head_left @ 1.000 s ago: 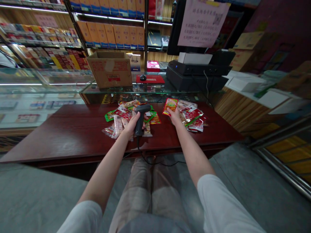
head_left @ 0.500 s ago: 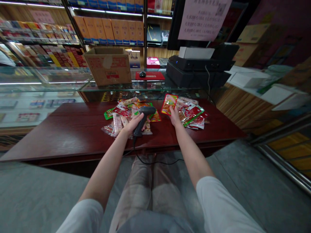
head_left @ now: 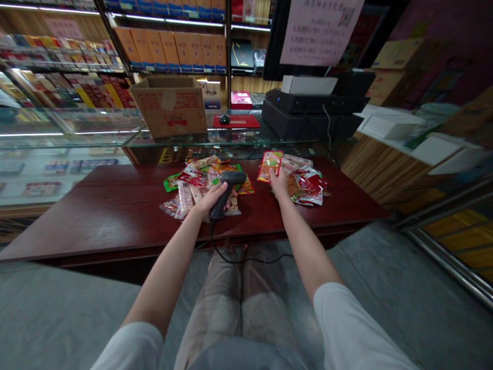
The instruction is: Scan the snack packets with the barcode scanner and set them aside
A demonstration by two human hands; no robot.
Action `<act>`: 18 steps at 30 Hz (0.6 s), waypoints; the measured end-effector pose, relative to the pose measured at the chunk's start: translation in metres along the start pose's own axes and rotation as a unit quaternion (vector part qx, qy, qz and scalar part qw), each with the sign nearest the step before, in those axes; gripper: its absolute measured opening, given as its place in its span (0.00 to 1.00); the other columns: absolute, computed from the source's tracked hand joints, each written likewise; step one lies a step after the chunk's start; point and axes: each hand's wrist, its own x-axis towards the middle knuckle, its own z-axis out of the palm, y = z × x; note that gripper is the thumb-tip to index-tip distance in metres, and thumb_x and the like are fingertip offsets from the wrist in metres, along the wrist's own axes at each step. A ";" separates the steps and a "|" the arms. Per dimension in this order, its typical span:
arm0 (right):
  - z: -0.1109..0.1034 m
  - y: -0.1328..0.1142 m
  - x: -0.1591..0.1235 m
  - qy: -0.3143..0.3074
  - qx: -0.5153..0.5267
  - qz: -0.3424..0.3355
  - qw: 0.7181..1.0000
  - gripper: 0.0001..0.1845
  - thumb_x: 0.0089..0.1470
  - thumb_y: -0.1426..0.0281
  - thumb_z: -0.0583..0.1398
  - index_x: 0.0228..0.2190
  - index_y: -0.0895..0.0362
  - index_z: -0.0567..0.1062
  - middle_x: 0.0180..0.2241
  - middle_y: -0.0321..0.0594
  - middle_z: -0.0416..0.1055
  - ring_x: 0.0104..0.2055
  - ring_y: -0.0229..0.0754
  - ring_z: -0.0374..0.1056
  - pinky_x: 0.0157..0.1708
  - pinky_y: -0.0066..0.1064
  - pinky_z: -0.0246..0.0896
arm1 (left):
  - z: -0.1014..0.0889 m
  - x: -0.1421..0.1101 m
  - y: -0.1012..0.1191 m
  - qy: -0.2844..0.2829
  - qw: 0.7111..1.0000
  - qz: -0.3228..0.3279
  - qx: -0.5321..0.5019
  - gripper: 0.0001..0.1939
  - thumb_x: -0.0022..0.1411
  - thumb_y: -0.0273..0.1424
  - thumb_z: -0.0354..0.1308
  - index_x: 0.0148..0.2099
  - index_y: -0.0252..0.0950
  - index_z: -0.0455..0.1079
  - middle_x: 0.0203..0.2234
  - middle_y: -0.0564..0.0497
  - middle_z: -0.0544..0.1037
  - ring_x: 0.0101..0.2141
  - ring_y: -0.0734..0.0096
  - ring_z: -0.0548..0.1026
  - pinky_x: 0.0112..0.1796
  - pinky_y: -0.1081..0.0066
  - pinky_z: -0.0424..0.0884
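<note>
My left hand (head_left: 214, 198) is wrapped round the handle of a black barcode scanner (head_left: 231, 178), whose head points to the right. Beneath it spreads a pile of packaged snacks (head_left: 185, 198) in clear, red and green wrappers. My right hand (head_left: 279, 182) pinches a red and yellow-green snack packet (head_left: 270, 165) by its lower edge, holding it upright in front of the scanner's head, a short way off. A second pile of snack packets (head_left: 311, 185) lies just right of that hand. The scanner's black cable (head_left: 246, 261) drops over the table's front edge.
The dark red table (head_left: 115, 205) abuts a glass counter bearing an open cardboard box (head_left: 173, 110), a mouse (head_left: 224, 118) on a red mat and a black cash register (head_left: 308, 115). Stocked shelves (head_left: 169, 46) stand behind. Right of the table is a wood-panelled counter (head_left: 362, 156).
The green-edged packet atop the right pile shows less behind my right hand now. Both hands keep the scanner and the packet in nearly the same places; the view has shifted slightly.
</note>
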 end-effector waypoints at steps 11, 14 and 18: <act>-0.080 0.034 0.033 0.089 -0.278 0.105 0.951 0.24 0.58 0.66 0.55 0.53 0.64 0.70 0.51 0.63 0.70 0.56 0.62 0.64 0.55 0.57 0.54 | -0.001 -0.005 0.000 0.006 1.000 0.003 -0.029 0.32 0.58 0.59 0.57 0.43 0.32 0.77 0.17 0.47 0.73 0.15 0.74 0.67 0.16 0.75 0.61; -0.080 0.047 0.033 0.091 -0.312 0.124 0.938 0.25 0.57 0.63 0.58 0.51 0.65 0.72 0.60 0.69 0.61 0.62 0.66 0.56 0.57 0.63 0.50 | -0.001 -0.007 0.000 0.006 0.999 0.013 -0.033 0.33 0.58 0.59 0.57 0.45 0.31 0.76 0.17 0.48 0.74 0.15 0.75 0.67 0.16 0.76 0.61; -0.072 0.033 0.025 0.102 -0.315 0.075 0.941 0.22 0.57 0.66 0.58 0.51 0.65 0.73 0.65 0.65 0.54 0.68 0.67 0.46 0.62 0.67 0.40 | -0.001 -0.007 0.001 0.003 0.999 0.018 -0.041 0.35 0.57 0.60 0.57 0.46 0.31 0.75 0.17 0.49 0.74 0.15 0.75 0.67 0.16 0.76 0.60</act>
